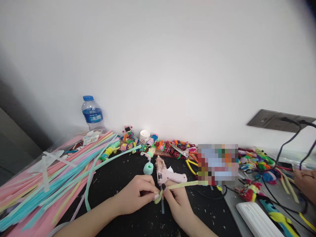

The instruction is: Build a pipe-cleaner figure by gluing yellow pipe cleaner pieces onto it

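My left hand (139, 194) pinches the curled end of a yellow-green pipe cleaner (184, 185) between thumb and fingertips. Close against it, my right hand (176, 199) grips the same strip, whose long tail runs off to the right. Just beyond my fingers a pale pink glue gun (172, 176) lies on the black mat (111, 184), its nozzle end crusted brown. A mint-green coiled roll (148, 168) sits left of the glue gun. A clear glue stick (162, 207) shows below my hands.
Fuzzy pipe cleaners (66, 177) cover the left side. A water bottle (92, 113), paper cup (144, 135), scissors (179, 150) and colourful figures line the wall. Black cables (276, 164) hang from a socket (278, 120) on the right, where another person's hand (306, 181) shows. One area is pixelated.
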{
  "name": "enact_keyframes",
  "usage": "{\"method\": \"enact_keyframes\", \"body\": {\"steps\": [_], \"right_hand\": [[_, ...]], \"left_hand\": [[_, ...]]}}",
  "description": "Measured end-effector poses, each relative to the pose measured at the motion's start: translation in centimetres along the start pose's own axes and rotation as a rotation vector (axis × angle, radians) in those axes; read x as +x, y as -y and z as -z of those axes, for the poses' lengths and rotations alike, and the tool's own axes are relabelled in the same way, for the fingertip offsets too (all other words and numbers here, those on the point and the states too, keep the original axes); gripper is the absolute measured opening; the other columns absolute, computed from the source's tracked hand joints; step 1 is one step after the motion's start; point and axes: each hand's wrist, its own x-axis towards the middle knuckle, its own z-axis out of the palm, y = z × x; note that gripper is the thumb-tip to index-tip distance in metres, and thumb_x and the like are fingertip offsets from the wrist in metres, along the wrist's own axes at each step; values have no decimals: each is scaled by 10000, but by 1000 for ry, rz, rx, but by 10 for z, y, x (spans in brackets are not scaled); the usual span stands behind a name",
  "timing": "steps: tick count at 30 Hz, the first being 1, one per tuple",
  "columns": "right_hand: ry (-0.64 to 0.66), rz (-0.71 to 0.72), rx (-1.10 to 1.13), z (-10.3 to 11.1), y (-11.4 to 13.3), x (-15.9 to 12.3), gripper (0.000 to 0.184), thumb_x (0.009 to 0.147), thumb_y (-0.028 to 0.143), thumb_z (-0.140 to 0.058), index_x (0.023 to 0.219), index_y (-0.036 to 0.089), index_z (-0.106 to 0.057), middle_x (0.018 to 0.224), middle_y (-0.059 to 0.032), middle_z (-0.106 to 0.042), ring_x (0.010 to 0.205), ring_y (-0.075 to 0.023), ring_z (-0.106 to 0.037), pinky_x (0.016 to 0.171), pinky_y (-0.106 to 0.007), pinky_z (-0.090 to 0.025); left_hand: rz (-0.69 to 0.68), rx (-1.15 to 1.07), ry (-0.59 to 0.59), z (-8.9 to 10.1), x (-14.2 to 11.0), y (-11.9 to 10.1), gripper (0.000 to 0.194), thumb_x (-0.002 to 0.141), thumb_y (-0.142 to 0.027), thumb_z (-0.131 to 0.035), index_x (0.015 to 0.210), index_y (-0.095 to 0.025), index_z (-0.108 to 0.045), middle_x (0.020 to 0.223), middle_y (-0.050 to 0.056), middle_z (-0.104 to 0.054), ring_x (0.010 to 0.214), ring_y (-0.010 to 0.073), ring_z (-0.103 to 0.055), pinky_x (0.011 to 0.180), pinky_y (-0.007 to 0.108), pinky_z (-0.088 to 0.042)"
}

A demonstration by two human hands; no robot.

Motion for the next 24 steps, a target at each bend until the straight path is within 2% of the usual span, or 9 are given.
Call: {"method": "enact_keyframes", "body": {"steps": [3,7,12,16,20,24], "right_hand": [[14,0,13,-1,-1,0,304,862,222,-369,563,183,-402,570,25,-421,557,-113,-400,557,-228,-319],[63,34,25,-2,-1,-2,300,868,214,-361,568,188,-367,571,34,-388,551,-104,-385,534,-222,-299],[111,83,-2,-1,0,-4,316,877,214,-364,565,189,-324,558,45,-348,535,-94,-358,517,-223,-268],[127,114,-26,-2,1,-3,318,871,207,-366,558,187,-312,549,46,-339,523,-91,-348,507,-225,-250],[83,96,-37,-3,1,-3,295,842,192,-383,550,185,-343,547,37,-366,524,-97,-361,505,-226,-253],[4,96,-62,-1,0,-3,280,818,181,-396,542,186,-349,528,42,-356,502,-95,-339,492,-227,-237]], "left_hand": [[23,-52,14,-3,0,3,177,797,-280,-592,763,-142,-698,696,9,-566,593,93,-507,556,175,-366],[63,-76,26,-7,-1,3,184,726,-288,-665,651,-120,-667,605,-19,-512,528,76,-471,492,161,-332],[77,-91,22,-9,0,-1,145,706,-214,-671,609,-123,-614,587,-44,-462,516,63,-445,485,146,-320],[63,-102,30,-10,2,-2,200,722,-150,-624,539,-122,-548,551,-51,-449,499,60,-444,497,146,-333],[104,-146,33,-10,1,-2,194,750,-135,-585,557,-124,-564,546,-44,-483,499,68,-480,525,152,-370],[137,-224,17,-10,-1,0,215,774,-202,-591,576,-121,-578,566,-34,-494,505,80,-505,520,162,-385]]}}
